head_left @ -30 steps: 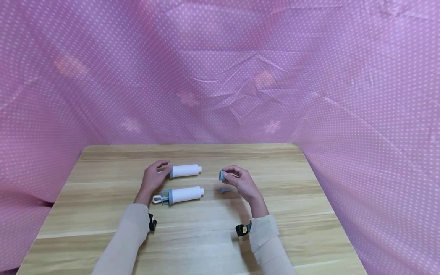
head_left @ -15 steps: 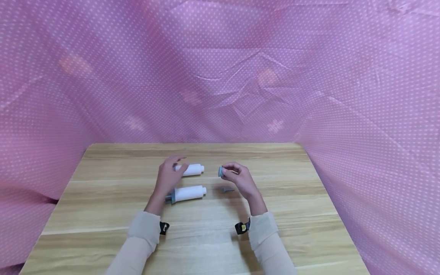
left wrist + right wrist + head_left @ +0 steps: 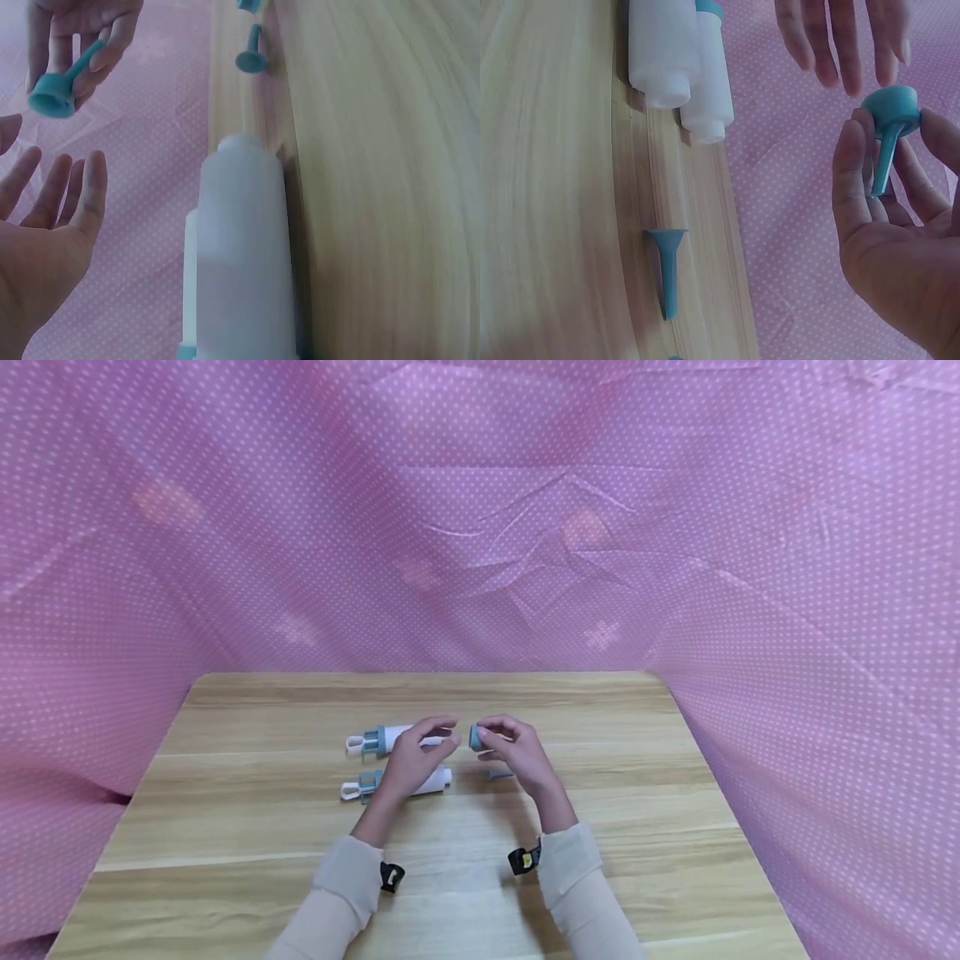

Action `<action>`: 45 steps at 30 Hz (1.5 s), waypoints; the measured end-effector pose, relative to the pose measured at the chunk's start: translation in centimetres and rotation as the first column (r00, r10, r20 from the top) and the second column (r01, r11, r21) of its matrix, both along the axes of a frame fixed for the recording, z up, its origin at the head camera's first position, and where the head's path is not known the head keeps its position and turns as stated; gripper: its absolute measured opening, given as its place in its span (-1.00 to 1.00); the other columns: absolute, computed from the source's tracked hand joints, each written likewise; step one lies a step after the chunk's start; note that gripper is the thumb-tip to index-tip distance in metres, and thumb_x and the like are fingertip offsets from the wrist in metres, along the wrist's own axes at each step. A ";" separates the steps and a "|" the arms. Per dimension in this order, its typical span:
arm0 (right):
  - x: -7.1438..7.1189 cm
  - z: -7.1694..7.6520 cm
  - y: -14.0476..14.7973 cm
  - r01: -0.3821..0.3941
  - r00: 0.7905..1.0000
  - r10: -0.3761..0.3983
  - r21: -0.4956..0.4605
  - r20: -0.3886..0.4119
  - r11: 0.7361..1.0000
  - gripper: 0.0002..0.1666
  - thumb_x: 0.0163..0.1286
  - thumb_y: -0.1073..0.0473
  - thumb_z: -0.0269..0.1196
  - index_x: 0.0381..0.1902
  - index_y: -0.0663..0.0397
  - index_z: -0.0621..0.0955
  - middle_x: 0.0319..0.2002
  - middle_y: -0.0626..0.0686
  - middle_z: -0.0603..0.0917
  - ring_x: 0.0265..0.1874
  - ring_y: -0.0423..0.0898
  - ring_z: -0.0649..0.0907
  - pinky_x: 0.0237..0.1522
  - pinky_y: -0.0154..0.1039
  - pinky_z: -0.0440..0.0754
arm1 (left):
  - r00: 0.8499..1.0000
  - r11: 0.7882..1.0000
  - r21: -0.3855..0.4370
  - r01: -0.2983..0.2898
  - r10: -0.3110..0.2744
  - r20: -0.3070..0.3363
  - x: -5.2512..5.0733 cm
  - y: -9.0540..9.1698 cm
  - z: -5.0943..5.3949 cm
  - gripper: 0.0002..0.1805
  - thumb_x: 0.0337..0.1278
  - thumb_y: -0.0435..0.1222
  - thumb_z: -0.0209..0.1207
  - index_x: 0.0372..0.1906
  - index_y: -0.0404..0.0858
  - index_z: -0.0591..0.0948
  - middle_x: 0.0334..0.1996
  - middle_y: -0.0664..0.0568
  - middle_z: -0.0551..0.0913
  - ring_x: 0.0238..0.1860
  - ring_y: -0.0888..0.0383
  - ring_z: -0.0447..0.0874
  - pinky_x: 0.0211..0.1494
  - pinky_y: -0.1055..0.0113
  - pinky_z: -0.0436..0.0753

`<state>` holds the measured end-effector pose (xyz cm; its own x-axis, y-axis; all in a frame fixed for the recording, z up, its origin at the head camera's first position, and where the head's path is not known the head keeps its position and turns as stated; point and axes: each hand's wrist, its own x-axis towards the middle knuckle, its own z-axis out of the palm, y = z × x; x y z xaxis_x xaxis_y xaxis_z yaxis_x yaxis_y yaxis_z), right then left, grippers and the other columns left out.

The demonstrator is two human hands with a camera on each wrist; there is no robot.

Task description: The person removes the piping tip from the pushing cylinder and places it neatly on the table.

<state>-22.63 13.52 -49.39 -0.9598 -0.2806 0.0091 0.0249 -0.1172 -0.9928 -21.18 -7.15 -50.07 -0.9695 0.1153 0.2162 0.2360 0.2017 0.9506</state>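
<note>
In the head view my right hand [image 3: 527, 762] pinches a teal funnel [image 3: 891, 109] by its flared end between thumb and fingers, its narrow stem pointing back toward the palm. My left hand [image 3: 414, 764] is just left of it, fingers spread and slightly bent, holding nothing and apart from the funnel. Beneath the left hand lie two white syringe-like tubes, the far one [image 3: 393, 737] and the near one [image 3: 431, 782], both partly hidden by that hand. Each has a teal collar and a white loop handle at its left end. A second teal funnel [image 3: 667, 262] lies on the table below my right hand.
The wooden table [image 3: 645, 860] bears everything. Pink dotted cloth [image 3: 480, 568] hangs behind it and at both sides. A further teal piece [image 3: 249, 4] is cut off at the top of the left wrist view.
My left hand has left the collar end of the far tube and moved right, close to the held funnel. The right hand keeps its pinch and has shifted slightly left.
</note>
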 end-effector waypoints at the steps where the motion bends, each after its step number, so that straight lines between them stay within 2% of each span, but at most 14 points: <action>1: 0.0 0.0 -0.1 0.002 1.000 -0.002 0.002 -0.003 1.000 -0.70 0.48 0.28 0.27 0.04 0.41 0.59 -0.14 0.11 0.66 -0.23 -0.04 0.72 -0.10 -0.06 0.74 | 1.000 1.000 0.016 0.004 -0.004 0.002 0.0 0.2 0.0 -0.61 0.32 -0.30 0.31 0.18 -0.36 0.63 0.11 -0.17 0.68 0.12 -0.10 0.64 0.14 0.06 0.66; 7: 0.2 -0.3 -0.6 0.002 1.000 -0.002 0.002 -0.015 1.000 -0.68 0.48 0.29 0.25 0.06 0.45 0.57 -0.15 0.08 0.66 -0.26 -0.06 0.72 -0.17 -0.14 0.73 | 1.000 0.999 0.051 0.008 -0.009 0.029 0.2 1.1 0.1 -0.57 0.27 -0.26 0.36 0.18 -0.34 0.65 0.12 -0.16 0.67 0.13 -0.14 0.63 0.15 -0.02 0.63; 13: 0.0 -0.6 -1.1 0.014 1.000 -0.014 0.004 -0.009 1.000 -0.69 0.48 0.29 0.26 0.05 0.45 0.58 -0.14 0.08 0.65 -0.29 -0.09 0.71 -0.13 -0.03 0.74 | 1.000 0.998 0.060 -0.004 0.002 0.029 0.0 1.6 -0.2 -0.63 0.26 -0.27 0.36 0.12 -0.31 0.69 0.07 -0.07 0.69 0.06 -0.05 0.67 0.07 0.15 0.68; 19: 0.0 -0.8 -1.3 0.008 1.000 -0.008 -0.004 -0.010 1.000 -0.69 0.48 0.27 0.26 0.05 0.42 0.59 -0.13 0.10 0.65 -0.24 -0.06 0.71 -0.15 -0.12 0.73 | 1.000 0.996 0.094 -0.014 0.012 0.019 0.0 1.5 -0.4 -0.67 0.25 -0.30 0.37 0.07 -0.33 0.70 0.00 -0.11 0.72 0.00 -0.02 0.69 0.04 0.24 0.67; 24: 0.3 -1.3 -1.2 0.002 1.000 -0.001 -0.018 0.030 1.000 -0.65 0.53 0.20 0.21 0.11 0.38 0.58 -0.08 0.09 0.67 -0.20 0.00 0.73 0.05 0.21 0.63 | 0.999 0.994 0.111 -0.010 0.006 0.037 0.1 1.3 -0.2 -0.65 0.26 -0.27 0.37 0.10 -0.31 0.69 0.02 -0.08 0.71 0.03 -0.01 0.67 0.11 0.15 0.64; 26: 0.4 -1.7 -1.1 -0.001 0.999 0.002 -0.024 0.054 1.000 -0.63 0.55 0.16 0.20 0.13 0.36 0.57 -0.07 0.10 0.67 -0.20 0.00 0.73 0.11 0.26 0.58 | 0.999 0.993 0.120 -0.010 0.005 0.038 0.1 1.3 -0.2 -0.65 0.26 -0.26 0.37 0.10 -0.29 0.69 0.03 -0.07 0.71 0.04 -0.01 0.66 0.14 0.10 0.63; 29: 0.7 -2.2 -1.1 0.000 0.997 0.003 -0.025 0.082 1.000 -0.63 0.57 0.13 0.17 0.13 0.33 0.57 -0.04 0.15 0.66 -0.22 -0.02 0.73 0.11 0.17 0.60 | 0.999 0.991 0.133 -0.011 0.005 0.045 0.1 1.4 -0.3 -0.65 0.25 -0.26 0.37 0.09 -0.28 0.69 0.04 -0.06 0.71 0.05 0.00 0.66 0.17 0.08 0.62; 33: 1.0 -2.8 -1.1 0.019 0.995 -0.016 -0.032 0.100 0.999 -0.67 0.57 0.15 0.18 0.08 0.33 0.59 -0.03 0.28 0.63 -0.26 -0.05 0.71 0.02 0.00 0.67 | 0.998 0.988 0.155 -0.024 0.016 0.056 0.2 1.7 -0.7 -0.65 0.25 -0.25 0.38 0.08 -0.29 0.69 0.03 -0.06 0.71 0.04 0.02 0.67 0.15 0.14 0.63; 36: 1.2 -3.2 -1.0 0.034 0.994 -0.030 -0.041 0.101 0.999 -0.71 0.55 0.20 0.19 0.05 0.32 0.61 -0.05 0.34 0.62 -0.28 -0.03 0.69 -0.02 -0.02 0.69 | 0.998 0.986 0.160 -0.044 0.034 0.062 0.2 1.9 -1.0 -0.65 0.22 -0.25 0.39 0.07 -0.29 0.70 0.01 -0.05 0.72 0.02 0.04 0.68 0.10 0.20 0.64; 41: 1.3 -3.7 -0.7 0.067 0.994 -0.060 -0.075 0.094 0.995 -0.80 0.52 0.27 0.20 -0.02 0.30 0.63 -0.20 0.17 0.64 -0.29 0.04 0.65 -0.11 -0.09 0.71 | 0.996 0.987 0.143 -0.071 0.061 0.071 0.3 2.2 -1.2 -0.62 0.20 -0.29 0.40 0.09 -0.34 0.69 0.02 -0.09 0.72 0.02 0.01 0.68 0.06 0.25 0.63; 45: 1.4 -3.9 -0.4 0.092 0.993 -0.083 -0.101 0.089 0.991 -0.85 0.50 0.28 0.22 -0.07 0.26 0.63 -0.27 0.07 0.65 -0.33 -0.01 0.65 -0.20 -0.19 0.71 | 0.995 0.987 0.138 -0.077 0.066 0.081 1.3 2.4 0.6 -0.65 0.22 -0.38 0.37 0.08 -0.41 0.68 0.03 -0.18 0.71 0.02 -0.04 0.68 0.06 0.29 0.63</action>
